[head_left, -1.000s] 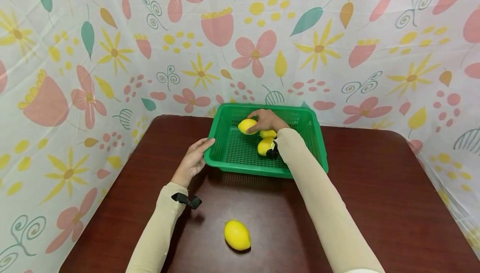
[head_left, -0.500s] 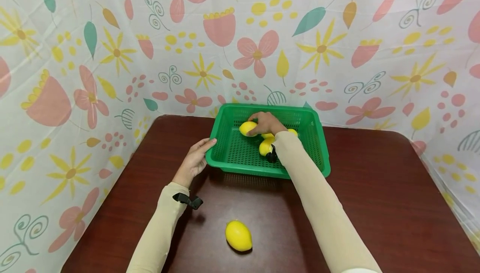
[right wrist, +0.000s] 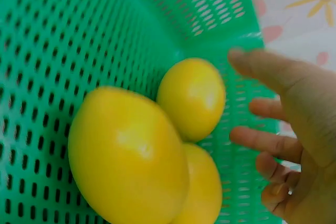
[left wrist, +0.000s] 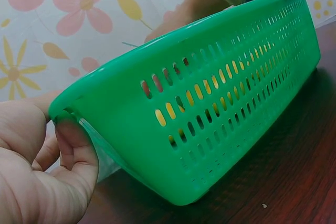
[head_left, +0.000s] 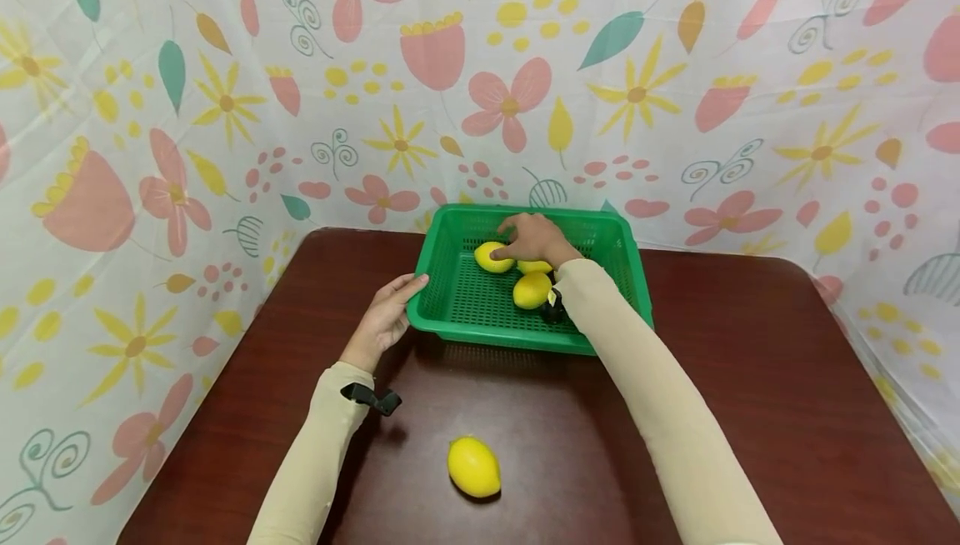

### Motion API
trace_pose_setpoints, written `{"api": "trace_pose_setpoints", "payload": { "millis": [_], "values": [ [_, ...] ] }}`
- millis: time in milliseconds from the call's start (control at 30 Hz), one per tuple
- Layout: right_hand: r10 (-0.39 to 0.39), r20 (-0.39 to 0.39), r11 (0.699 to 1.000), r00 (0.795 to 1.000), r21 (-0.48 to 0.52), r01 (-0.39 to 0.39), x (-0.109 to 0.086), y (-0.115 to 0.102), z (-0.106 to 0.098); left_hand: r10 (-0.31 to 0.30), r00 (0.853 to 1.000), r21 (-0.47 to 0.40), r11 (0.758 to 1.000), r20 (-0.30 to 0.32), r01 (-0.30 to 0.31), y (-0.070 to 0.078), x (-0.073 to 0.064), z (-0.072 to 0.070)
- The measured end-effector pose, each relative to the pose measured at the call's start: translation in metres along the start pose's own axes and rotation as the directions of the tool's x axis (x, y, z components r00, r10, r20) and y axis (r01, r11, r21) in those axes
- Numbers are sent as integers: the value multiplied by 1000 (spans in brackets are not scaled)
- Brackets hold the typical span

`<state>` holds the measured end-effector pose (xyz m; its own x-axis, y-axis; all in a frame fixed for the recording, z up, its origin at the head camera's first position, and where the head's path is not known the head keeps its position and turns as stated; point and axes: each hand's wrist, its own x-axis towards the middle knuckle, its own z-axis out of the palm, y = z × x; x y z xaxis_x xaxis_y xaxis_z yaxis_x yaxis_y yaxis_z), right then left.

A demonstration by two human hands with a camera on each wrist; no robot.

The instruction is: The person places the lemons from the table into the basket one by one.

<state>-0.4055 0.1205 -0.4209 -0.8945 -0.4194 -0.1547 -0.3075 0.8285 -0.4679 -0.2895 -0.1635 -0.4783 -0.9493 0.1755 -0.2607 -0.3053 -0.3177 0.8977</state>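
Note:
My left hand [head_left: 386, 316] pinches the left rim of a green plastic basket [head_left: 495, 334]; in the left wrist view its thumb and fingers [left wrist: 79, 153] grip the basket's corner. Over the inside of the basket is my right hand [head_left: 538, 238], fingers spread and loosely bent, holding nothing. A yellow lemon [head_left: 492, 257] lies just below its fingertips. Two more lemons, one partly under the hand [head_left: 534, 267] and one nearer the front [head_left: 532, 290], rest on the basket floor. The right wrist view shows a gap between the fingers [right wrist: 265, 139] and the nearest lemon [right wrist: 194, 98].
Another lemon [head_left: 474, 467] lies on the dark brown table [head_left: 750, 378], in front of the basket and between the forearms. A flower-printed cloth [head_left: 660, 137] hangs behind the basket and along the left side. Black straps with small cameras [head_left: 371, 397] sit on the wrists.
My right hand has let go of the lemon, which stays on the basket floor at the left, and its fingers have spread and lifted slightly. My left hand keeps its hold on the rim.

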Motion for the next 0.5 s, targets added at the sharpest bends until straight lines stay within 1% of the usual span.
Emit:
{"api": "trace_pose_setpoints", "payload": {
  "millis": [167,367,500],
  "values": [
    [-24,-52,999,998,22,25,-21,-3,-8,-5,1000,2,1000,-3,5,1,-1,0],
    [-27,-127,999,992,31,31,-52,-7,-14,9,1000,15,1000,6,-9,-1,0,1],
    [-24,-169,998,985,49,32,-76,-11,-14,2,1000,7,1000,-1,-2,-2,1,2]
  ]
}}
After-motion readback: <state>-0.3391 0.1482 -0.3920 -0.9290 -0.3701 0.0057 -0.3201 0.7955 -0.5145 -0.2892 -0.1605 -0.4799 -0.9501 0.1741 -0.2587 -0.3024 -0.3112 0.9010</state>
